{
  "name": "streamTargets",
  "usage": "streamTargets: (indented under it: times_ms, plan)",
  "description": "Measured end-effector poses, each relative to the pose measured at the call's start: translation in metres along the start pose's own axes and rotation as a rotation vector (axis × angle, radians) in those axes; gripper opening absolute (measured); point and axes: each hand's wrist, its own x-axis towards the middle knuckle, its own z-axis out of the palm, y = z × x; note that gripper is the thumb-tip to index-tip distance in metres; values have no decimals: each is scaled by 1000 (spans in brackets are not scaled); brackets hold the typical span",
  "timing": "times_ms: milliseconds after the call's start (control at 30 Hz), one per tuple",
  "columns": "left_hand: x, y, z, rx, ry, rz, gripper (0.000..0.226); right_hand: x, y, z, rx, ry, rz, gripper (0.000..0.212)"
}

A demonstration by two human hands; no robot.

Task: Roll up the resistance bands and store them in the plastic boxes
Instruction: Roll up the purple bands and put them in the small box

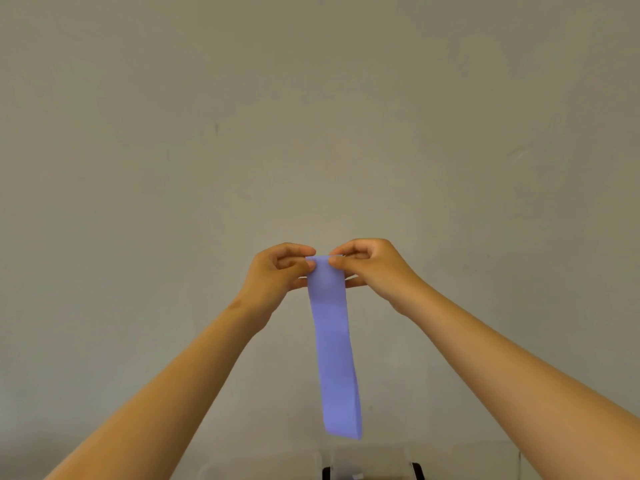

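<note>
Pinching the purple band's (334, 344) top, both hands (277, 271) (369, 263) grip it; clear boxes (370, 462) below are cropped, faint.

band (334, 348): flat purple strip, unrolled, smooth, matte
pose: hangs straight down in the air, leaning slightly right toward its lower end
top edge: pinched at both corners, a small fold just showing
lower end: free, just above the boxes
boxes (372, 460): clear plastic, at the bottom edge, contents unclear

Purple band (333, 344) between 2 pinching hands
</note>
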Motion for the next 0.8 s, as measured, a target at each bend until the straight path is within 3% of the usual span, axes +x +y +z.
streamTargets:
  times_ms: [400, 800]
  plan:
    - [1, -3, 14, 53, -7, 24, 12, 2, 2, -4, -20, 43, -27, 16]
    - [2, -3, 18, 53, 25, 38, 11, -4, 6, -10, 23, 31, 9, 5]
